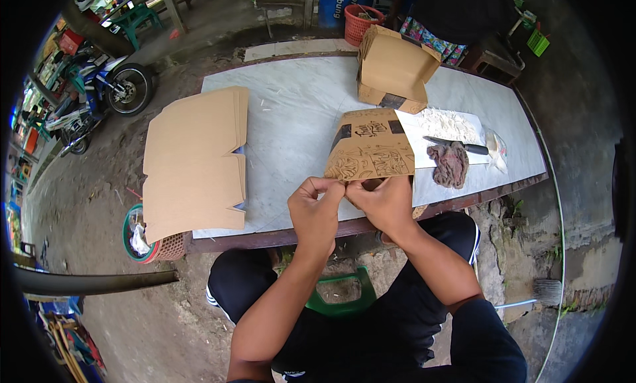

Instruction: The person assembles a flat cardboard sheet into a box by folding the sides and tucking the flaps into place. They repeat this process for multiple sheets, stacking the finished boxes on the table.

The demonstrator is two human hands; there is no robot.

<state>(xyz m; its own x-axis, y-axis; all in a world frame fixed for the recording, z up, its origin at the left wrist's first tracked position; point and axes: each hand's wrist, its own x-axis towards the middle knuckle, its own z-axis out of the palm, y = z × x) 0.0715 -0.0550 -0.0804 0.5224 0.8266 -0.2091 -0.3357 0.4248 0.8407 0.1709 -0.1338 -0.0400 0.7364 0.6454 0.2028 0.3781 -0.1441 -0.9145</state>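
Observation:
A brown cardboard box (374, 141) with black printed drawings sits tilted at the near side of the table, in front of me. My left hand (317, 207) pinches its near left corner, thumb and fingers pressed together. Right beside it, my right hand (383, 201) grips the same near edge with curled fingers. The fingertips of both hands nearly touch, and the fold between them is mostly hidden. Left of my hands lies a stack of flat, notched cardboard blanks (195, 161), overhanging the table's edge. Behind the printed box stands another cardboard box (397, 68), its lid raised.
On the white marble-patterned table (291, 105), to the right, are a knife (467, 146), a crumpled brown rag (450, 168), and white crumbly material (447, 125). A basket (136, 234) stands by the left table edge. Across the table is a person (464, 9) in black. A motorbike (116, 88) is parked at far left.

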